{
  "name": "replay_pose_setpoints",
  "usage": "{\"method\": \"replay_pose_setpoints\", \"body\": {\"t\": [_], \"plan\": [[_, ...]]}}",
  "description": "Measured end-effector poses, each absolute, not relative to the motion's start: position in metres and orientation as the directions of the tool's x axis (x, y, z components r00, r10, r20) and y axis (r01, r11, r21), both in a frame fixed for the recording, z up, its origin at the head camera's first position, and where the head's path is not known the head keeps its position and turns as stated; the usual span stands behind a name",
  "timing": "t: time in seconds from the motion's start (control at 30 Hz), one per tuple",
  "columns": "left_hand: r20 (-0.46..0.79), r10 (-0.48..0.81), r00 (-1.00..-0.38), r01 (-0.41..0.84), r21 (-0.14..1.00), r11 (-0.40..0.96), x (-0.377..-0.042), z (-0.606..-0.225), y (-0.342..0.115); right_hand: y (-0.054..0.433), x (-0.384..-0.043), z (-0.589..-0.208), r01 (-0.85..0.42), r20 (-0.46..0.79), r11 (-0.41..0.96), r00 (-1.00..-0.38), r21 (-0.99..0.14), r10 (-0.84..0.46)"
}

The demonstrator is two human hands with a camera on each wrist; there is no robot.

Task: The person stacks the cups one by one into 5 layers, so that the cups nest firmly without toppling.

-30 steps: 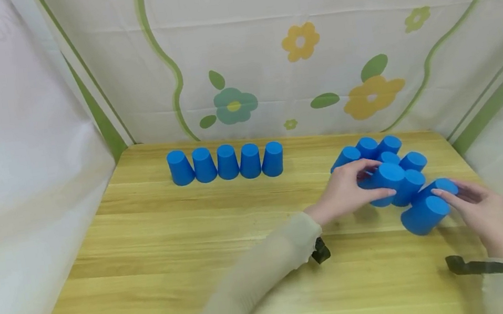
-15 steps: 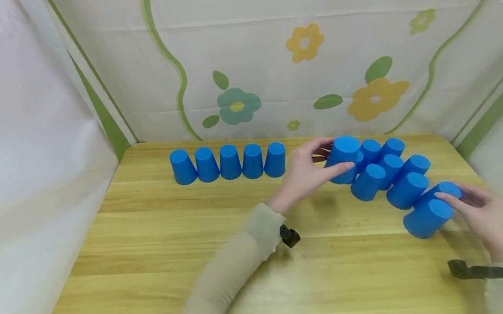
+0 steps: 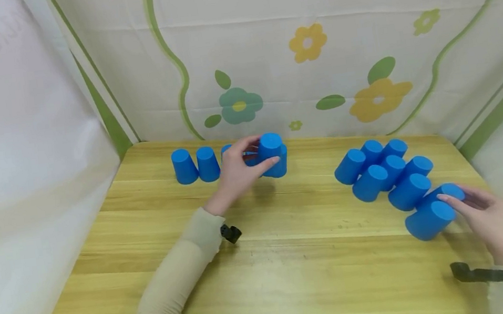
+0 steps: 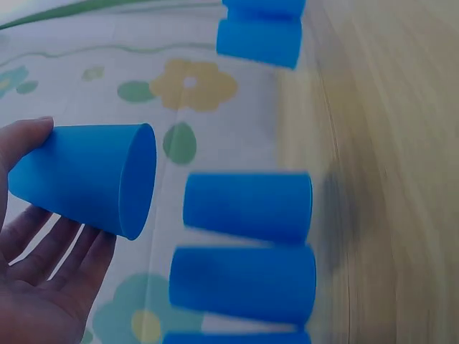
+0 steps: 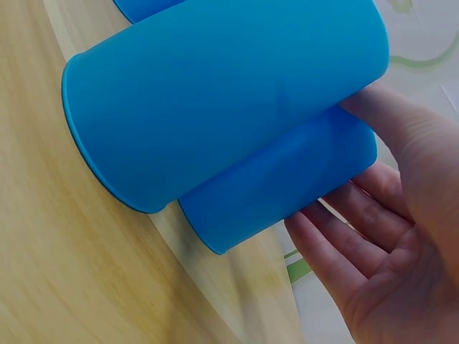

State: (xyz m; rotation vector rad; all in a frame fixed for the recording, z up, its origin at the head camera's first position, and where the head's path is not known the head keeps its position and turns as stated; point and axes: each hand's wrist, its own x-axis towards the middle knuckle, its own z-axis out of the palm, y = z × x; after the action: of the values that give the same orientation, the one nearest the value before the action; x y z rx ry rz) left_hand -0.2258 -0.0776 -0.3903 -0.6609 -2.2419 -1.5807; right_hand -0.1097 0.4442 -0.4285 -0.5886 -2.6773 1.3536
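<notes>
In the head view my left hand (image 3: 238,173) grips a blue plastic cup (image 3: 269,145), mouth down, raised over the right end of a row of upturned blue cups (image 3: 184,167). The left wrist view shows that lifted cup (image 4: 79,175) between thumb and fingers, apart from the standing cups (image 4: 247,208). At the right, my right hand (image 3: 491,221) has its thumb and fingers around an upturned blue cup (image 3: 451,190). In front of it stands another blue cup (image 3: 427,224), which covers part of it in the right wrist view. My left hand hides the row's middle.
Several more upturned blue cups (image 3: 369,184) stand clustered beyond my right hand. Underneath is a wood-grain table (image 3: 272,281). A white curtain with printed flowers (image 3: 308,43) hangs along its back edge, and white cloth (image 3: 33,170) borders the left side.
My left hand has carried its cup leftward from the cluster, past the cluster's left end, to above the row. The right hand keeps its place at the front cups.
</notes>
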Motion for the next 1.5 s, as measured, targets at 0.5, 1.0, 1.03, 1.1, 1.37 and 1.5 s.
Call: {"method": "replay_pose_setpoints", "body": {"t": [0.5, 1.0, 1.03, 1.1, 1.37, 1.5], "plan": [[0.483, -0.104, -0.870, 0.411, 0.824, 0.389, -0.238, -0.379, -0.184, 0.445, -0.110, -0.430, 0.276, -0.077, 0.529, -0.927, -0.803, 0.366], [0.376, -0.224, -0.899, 0.267, 0.877, 0.399, -0.245, -0.388, -0.223, 0.450, -0.104, -0.417, 0.214, -0.024, 0.464, -0.924, -0.860, 0.382], [0.377, -0.227, -0.898, 0.268, 0.878, 0.397, -0.245, -0.388, -0.223, 0.449, -0.104, -0.412, 0.201, -0.009, 0.428, -0.912, -0.881, 0.410], [0.378, -0.229, -0.897, 0.270, 0.880, 0.391, -0.245, -0.389, -0.225, 0.445, -0.103, -0.401, 0.150, 0.022, 0.328, -0.884, -0.933, 0.467], [0.352, -0.222, -0.909, 0.258, 0.896, 0.362, -0.247, -0.391, -0.226, 0.408, -0.105, -0.349, -0.144, 0.143, 0.051, -0.746, -0.988, 0.650], [0.348, -0.222, -0.911, 0.255, 0.897, 0.361, -0.248, -0.392, -0.227, 0.379, -0.107, -0.330, -0.183, 0.187, 0.073, -0.746, -0.980, 0.639]]}}
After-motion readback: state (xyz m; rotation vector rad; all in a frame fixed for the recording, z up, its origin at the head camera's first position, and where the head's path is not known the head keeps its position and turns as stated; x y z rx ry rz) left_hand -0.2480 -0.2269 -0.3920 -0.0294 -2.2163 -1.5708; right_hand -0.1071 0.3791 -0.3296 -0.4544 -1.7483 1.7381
